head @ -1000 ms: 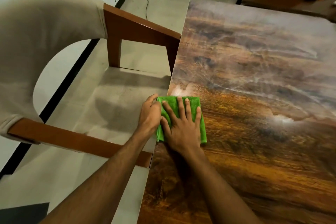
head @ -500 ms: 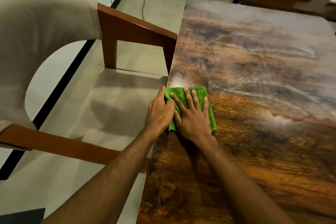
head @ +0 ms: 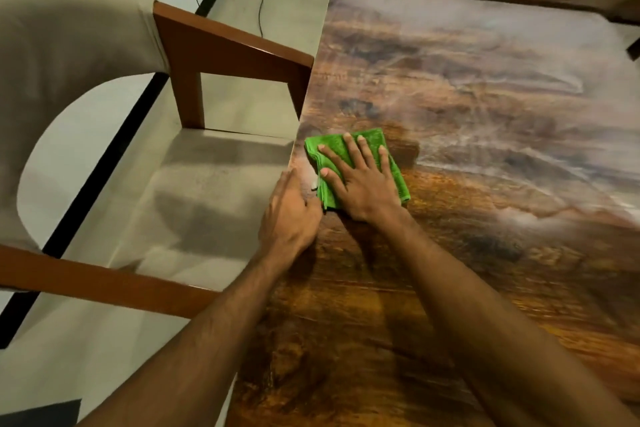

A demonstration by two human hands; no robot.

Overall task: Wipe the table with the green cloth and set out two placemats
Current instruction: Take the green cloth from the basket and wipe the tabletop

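soft folded cloth pinned flat near the table's left edge

nearest, the left hand (head: 291,218) sits at the table (head: 485,114) edge with its fingers bent toward the cloth's near corner; whether they pinch the fold i cannot tell. just beyond, the right hand (head: 363,180) lies flat on the green cloth (head: 371,139), fingers straight and spread, palm bearing down. the cloth looks light, limp and thickly folded, so it should bunch or unfold if dragged by one corner; a broad flat palm over its middle seems the best hold, and the glossy top should let it slide easily. farther left stands a chair (head: 225,42). no placemats are in view.
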